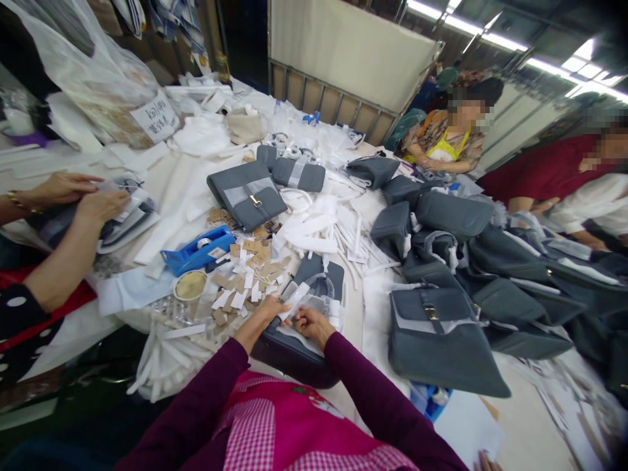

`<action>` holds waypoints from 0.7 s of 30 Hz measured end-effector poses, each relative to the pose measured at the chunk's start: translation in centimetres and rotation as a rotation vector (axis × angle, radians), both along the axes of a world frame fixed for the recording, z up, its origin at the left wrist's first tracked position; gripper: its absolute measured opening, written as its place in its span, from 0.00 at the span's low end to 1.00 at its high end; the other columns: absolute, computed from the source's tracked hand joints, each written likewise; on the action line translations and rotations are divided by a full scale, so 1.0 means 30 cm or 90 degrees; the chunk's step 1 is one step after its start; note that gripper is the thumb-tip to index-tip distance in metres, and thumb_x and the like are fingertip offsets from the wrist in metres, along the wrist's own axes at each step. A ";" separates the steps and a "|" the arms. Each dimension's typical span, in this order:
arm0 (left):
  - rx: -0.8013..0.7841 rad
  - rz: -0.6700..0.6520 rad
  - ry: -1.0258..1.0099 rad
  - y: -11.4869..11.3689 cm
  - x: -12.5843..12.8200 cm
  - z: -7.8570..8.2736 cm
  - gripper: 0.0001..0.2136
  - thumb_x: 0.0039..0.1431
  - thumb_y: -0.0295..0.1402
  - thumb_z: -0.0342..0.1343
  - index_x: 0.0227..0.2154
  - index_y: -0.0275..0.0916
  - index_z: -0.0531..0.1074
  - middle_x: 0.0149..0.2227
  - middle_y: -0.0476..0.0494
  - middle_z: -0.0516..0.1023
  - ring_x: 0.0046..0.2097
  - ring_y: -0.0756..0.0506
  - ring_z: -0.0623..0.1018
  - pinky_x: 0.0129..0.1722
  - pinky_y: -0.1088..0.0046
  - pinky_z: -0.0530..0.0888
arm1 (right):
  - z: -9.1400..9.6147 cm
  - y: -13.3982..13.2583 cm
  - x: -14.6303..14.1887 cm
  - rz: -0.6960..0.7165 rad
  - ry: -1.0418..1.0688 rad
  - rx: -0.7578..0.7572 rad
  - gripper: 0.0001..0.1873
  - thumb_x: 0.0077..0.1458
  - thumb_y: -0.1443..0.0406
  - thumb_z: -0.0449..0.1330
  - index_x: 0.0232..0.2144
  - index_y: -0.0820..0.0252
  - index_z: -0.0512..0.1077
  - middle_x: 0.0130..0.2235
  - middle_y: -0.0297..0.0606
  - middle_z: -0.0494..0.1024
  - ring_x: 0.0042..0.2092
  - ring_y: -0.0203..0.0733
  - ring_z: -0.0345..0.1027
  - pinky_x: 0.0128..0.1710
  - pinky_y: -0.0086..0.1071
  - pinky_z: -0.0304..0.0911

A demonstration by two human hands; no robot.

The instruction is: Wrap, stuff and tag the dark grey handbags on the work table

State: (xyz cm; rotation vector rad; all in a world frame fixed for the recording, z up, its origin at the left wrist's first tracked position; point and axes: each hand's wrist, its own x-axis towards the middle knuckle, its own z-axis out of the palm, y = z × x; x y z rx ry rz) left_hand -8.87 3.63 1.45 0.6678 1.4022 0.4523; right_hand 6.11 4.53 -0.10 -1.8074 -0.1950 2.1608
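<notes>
A dark grey handbag [289, 356] lies right in front of me, its flap part raised and white wrapping showing on it. Over the bag, the fingers of my left hand [262, 319] are closed on a white strip [297, 298], which slants up and away. My right hand [314, 324] is close beside it, thumb and fingers pinched together over the bag's opening; what they hold is too small to make out. Beyond both hands, a grey strap wrapped in clear film [321, 285] curves up from the bag.
Tan and white tags [248, 278], a blue tape dispenser [199, 250] and a round tin [190, 286] lie to the left. Several grey bags [441, 327] are heaped on the right. Another person's hands [101, 203] work at far left; two people stand across at right.
</notes>
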 end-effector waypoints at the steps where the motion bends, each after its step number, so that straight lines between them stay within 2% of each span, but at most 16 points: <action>1: -0.004 -0.001 -0.016 -0.001 -0.005 0.007 0.25 0.46 0.44 0.66 0.40 0.31 0.68 0.16 0.49 0.72 0.17 0.48 0.72 0.15 0.78 0.65 | 0.003 0.000 -0.002 0.013 0.000 0.002 0.10 0.63 0.62 0.56 0.34 0.65 0.68 0.25 0.26 0.64 0.19 0.24 0.53 0.16 0.19 0.52; 4: 0.002 0.002 -0.067 -0.006 -0.016 0.032 0.24 0.44 0.44 0.67 0.37 0.30 0.71 0.17 0.47 0.73 0.19 0.46 0.75 0.19 0.75 0.69 | 0.012 0.001 -0.002 0.059 -0.008 0.011 0.10 0.63 0.63 0.56 0.33 0.65 0.68 0.24 0.25 0.63 0.19 0.24 0.51 0.16 0.19 0.52; 8: 0.013 0.023 -0.099 -0.011 -0.019 0.050 0.26 0.43 0.42 0.68 0.43 0.33 0.69 0.21 0.49 0.75 0.22 0.46 0.77 0.21 0.74 0.72 | 0.025 0.000 0.005 0.112 -0.039 0.055 0.09 0.62 0.64 0.57 0.31 0.64 0.66 0.21 0.23 0.62 0.18 0.24 0.49 0.17 0.20 0.52; 12: 0.008 0.040 -0.094 -0.008 -0.017 0.036 0.28 0.40 0.41 0.69 0.43 0.35 0.68 0.25 0.48 0.76 0.23 0.46 0.78 0.20 0.75 0.71 | 0.040 -0.014 0.011 0.144 -0.065 0.149 0.08 0.53 0.70 0.59 0.25 0.60 0.63 0.16 0.23 0.61 0.16 0.26 0.49 0.18 0.22 0.53; 15: 0.012 0.043 -0.099 -0.008 -0.019 0.020 0.28 0.39 0.42 0.70 0.42 0.36 0.68 0.27 0.48 0.76 0.24 0.46 0.78 0.19 0.76 0.70 | 0.055 -0.037 0.021 0.173 -0.081 0.231 0.08 0.48 0.72 0.58 0.24 0.58 0.61 0.14 0.25 0.62 0.16 0.29 0.51 0.19 0.25 0.55; 17: 0.018 0.045 -0.103 -0.009 -0.021 0.010 0.27 0.39 0.42 0.69 0.41 0.36 0.68 0.27 0.47 0.76 0.25 0.45 0.78 0.19 0.76 0.70 | 0.068 -0.059 0.037 0.186 -0.101 0.296 0.08 0.45 0.74 0.57 0.26 0.57 0.62 0.17 0.26 0.64 0.18 0.32 0.55 0.20 0.26 0.57; 21: 0.028 0.051 -0.100 -0.012 -0.024 -0.011 0.23 0.39 0.39 0.68 0.38 0.35 0.68 0.28 0.45 0.77 0.24 0.45 0.78 0.19 0.76 0.70 | 0.093 -0.100 0.090 0.205 -0.165 0.459 0.20 0.38 0.79 0.55 0.34 0.56 0.65 0.28 0.30 0.69 0.30 0.37 0.63 0.33 0.28 0.62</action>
